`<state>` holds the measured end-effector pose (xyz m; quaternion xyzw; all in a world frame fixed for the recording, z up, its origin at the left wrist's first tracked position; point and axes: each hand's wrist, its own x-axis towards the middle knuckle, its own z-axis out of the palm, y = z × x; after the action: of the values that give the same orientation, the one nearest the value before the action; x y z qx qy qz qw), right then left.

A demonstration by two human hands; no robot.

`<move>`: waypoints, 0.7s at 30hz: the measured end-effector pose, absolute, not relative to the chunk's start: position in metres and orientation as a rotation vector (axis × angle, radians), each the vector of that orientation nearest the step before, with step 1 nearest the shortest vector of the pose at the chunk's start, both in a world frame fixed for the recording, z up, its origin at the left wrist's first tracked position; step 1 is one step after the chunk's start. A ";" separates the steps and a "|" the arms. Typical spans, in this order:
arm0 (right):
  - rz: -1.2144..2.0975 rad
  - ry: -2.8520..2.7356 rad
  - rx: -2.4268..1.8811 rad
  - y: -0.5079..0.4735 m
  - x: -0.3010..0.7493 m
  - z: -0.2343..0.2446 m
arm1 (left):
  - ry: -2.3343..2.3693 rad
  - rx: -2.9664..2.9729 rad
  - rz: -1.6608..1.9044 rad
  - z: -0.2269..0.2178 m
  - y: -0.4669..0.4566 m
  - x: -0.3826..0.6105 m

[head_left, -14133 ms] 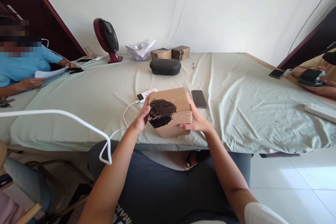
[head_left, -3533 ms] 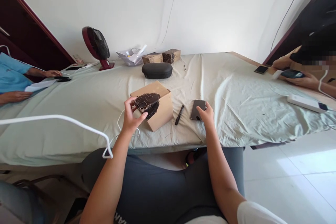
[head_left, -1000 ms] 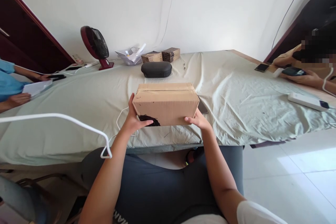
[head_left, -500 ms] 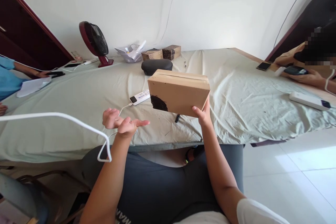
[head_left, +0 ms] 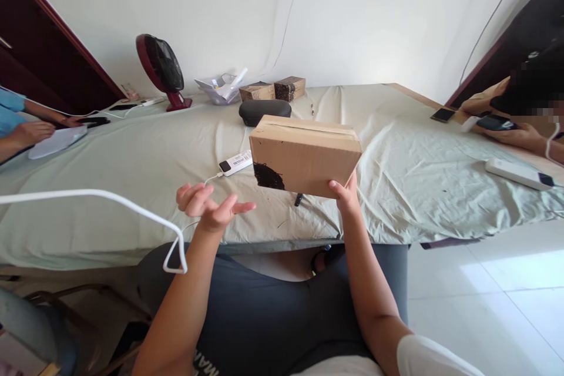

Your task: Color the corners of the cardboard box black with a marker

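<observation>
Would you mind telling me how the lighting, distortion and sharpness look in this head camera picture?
Head view: daylight from the right, bright patch on the floor; wide-angle bending curves the table edge; the cardboard box in the right hand is sharp; the open left hand is slightly soft; co-workers' faces are pixelated.

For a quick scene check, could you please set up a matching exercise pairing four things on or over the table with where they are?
Things:
1. cardboard box
2. fan
3. black case
4. power bank

Places:
a. far left, standing by the wall
b. lying flat with a white cable plugged in
c. held up in the right hand
d. behind the box, before two small cartons

Pairs: 1-c, 2-a, 3-d, 4-b
</observation>
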<state>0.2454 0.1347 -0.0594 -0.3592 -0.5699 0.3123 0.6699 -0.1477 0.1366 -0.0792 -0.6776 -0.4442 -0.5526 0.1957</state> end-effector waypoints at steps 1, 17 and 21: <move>0.712 -1.310 -0.801 0.134 0.245 -0.057 | -1.074 -1.794 -1.556 -0.073 0.132 -0.141; 0.584 -1.660 -0.813 0.123 0.235 -0.038 | -1.213 -1.754 -1.783 -0.031 0.121 -0.111; 0.594 -1.655 -0.819 0.123 0.234 -0.038 | -1.284 -1.722 -1.830 -0.032 0.120 -0.111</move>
<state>0.2337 0.1230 -0.0384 -0.3483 -0.7038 0.2525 0.5654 -0.1114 0.1205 -0.0322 -0.6024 -0.4492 -0.6403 0.1593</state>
